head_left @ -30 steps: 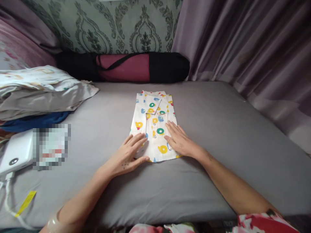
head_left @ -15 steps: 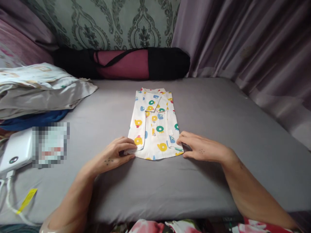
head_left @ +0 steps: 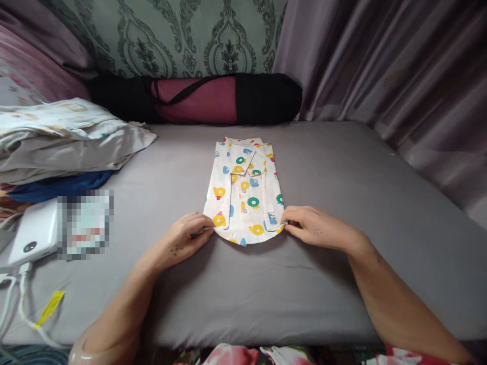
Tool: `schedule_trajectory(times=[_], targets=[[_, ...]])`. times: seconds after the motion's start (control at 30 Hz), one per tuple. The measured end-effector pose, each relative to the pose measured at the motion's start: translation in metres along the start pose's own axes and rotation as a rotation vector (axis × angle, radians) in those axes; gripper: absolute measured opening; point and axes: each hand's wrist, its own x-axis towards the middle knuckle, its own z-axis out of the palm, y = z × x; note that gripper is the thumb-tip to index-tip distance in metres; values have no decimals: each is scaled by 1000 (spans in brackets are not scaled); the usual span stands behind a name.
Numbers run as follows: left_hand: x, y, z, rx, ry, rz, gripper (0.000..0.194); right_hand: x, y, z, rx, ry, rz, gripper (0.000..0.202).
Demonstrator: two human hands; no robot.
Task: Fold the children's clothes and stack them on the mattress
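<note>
A small white shirt with yellow, green, blue and red prints lies on the grey bed sheet, collar at the far end. Its sides and sleeves are folded inward over the buttoned front. My left hand pinches the near left corner of the hem between thumb and fingers. At the near right corner, my right hand grips the hem the same way. Both hem corners are raised slightly, and the rounded middle of the hem hangs toward me.
A long black and maroon bag lies along the wall. Piled clothes sit at the left. Nearer on that side are a white power bank with a cable and a blurred-out item. Purple curtains hang at the right.
Both thumbs and fingers have closed on the hem corners, which have come up a little off the sheet. The view has shifted slightly.
</note>
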Motion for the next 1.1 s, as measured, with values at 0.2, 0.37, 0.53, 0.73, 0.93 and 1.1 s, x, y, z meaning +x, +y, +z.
schedule_trajectory(times=[0.2, 0.37, 0.53, 0.73, 0.93, 1.1], targets=[[7, 8, -6, 16, 112, -88, 22, 2, 8, 0, 26, 53, 65, 22], [21, 10, -19, -25, 115, -145, 26, 6, 14, 0, 118, 142, 171, 24], [37, 1, -20, -74, 153, -227, 29, 16, 23, 7, 221, 297, 215, 27], [58, -18, 0, -206, 302, -379, 36, 30, 34, 23, 216, 450, 309, 24], [65, -25, 6, -357, 360, -451, 44, 37, 41, 33, 135, 502, 386, 28], [52, -21, -1, -329, 310, -414, 48, 37, 39, 34, 55, 487, 396, 29]])
